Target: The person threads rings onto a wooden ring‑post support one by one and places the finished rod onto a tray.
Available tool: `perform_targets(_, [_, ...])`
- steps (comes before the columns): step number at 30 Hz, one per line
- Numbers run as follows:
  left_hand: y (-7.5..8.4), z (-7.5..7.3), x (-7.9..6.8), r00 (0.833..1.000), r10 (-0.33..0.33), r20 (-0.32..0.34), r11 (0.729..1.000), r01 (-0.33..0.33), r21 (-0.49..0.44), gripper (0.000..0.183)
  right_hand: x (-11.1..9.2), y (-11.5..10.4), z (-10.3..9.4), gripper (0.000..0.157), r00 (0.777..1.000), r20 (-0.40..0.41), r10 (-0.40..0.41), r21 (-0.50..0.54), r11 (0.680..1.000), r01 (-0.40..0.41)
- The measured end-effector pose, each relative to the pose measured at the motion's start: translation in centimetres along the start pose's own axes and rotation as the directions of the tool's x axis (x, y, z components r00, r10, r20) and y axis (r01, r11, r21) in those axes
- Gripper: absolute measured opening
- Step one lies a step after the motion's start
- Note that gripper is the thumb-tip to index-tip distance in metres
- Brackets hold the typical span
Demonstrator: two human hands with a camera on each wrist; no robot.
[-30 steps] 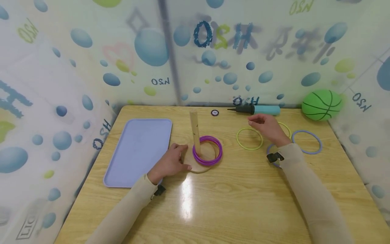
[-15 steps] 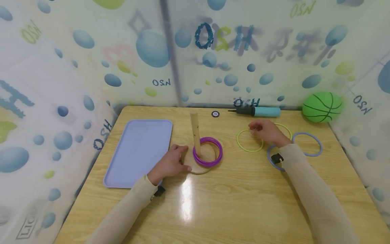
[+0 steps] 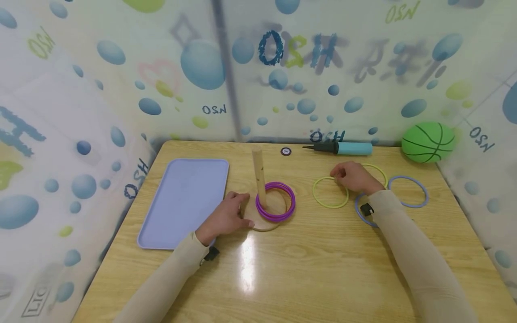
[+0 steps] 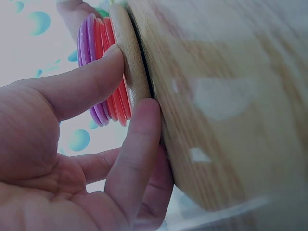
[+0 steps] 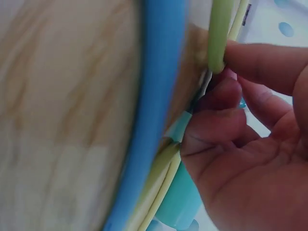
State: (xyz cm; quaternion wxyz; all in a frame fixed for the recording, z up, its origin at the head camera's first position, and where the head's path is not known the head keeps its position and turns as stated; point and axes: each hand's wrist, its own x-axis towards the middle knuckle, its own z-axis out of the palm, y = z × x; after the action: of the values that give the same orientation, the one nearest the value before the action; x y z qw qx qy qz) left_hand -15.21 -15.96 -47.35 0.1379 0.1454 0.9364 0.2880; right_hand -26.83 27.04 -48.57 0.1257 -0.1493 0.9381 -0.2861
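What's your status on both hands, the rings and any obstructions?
Left hand grips wooden base. Right hand pinches a yellow ring, off the peg. Purple rings, red rings around peg. Nothing seen over peg's top.

Purple rings (image 3: 276,218) circle an upright wooden peg (image 3: 259,177) near a pinched yellow ring (image 5: 219,36).

Tray (image 3: 186,202) left of stand (image 3: 258,221) | stacked rings (image 3: 292,202) around peg (image 3: 259,175) | pump (image 3: 350,148) behind unstacked rings (image 3: 331,207) | ball (image 3: 428,142) right of pump

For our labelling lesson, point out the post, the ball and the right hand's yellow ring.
Post (image 3: 260,178), head view: middle of its shaft.
Ball (image 3: 428,142), head view: front middle.
Yellow ring (image 5: 218,36), right wrist view: its near side.
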Motion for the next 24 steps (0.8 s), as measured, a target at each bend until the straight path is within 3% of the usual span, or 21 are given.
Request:
perform_targets(6, [0.0,0.0,-0.1,1.000,0.010,-0.004,1.000,-0.010,-0.001,0.091,-0.5,-0.3,-0.3,0.027,1.000,0.008,-0.020,0.016,1.000,0.020])
perform_targets(14, [-0.2,0.2,-0.2,1.000,0.017,-0.015,1.000,-0.017,-0.012,0.091,-1.5,-0.6,-0.6,0.029,1.000,-0.003,-0.002,0.118,0.993,0.002])
perform_targets(24, [-0.4,0.2,-0.2,1.000,0.023,-0.020,1.000,-0.023,0.000,0.092,-2.9,-1.5,-1.6,0.035,1.000,0.012,0.024,0.335,0.942,-0.027])
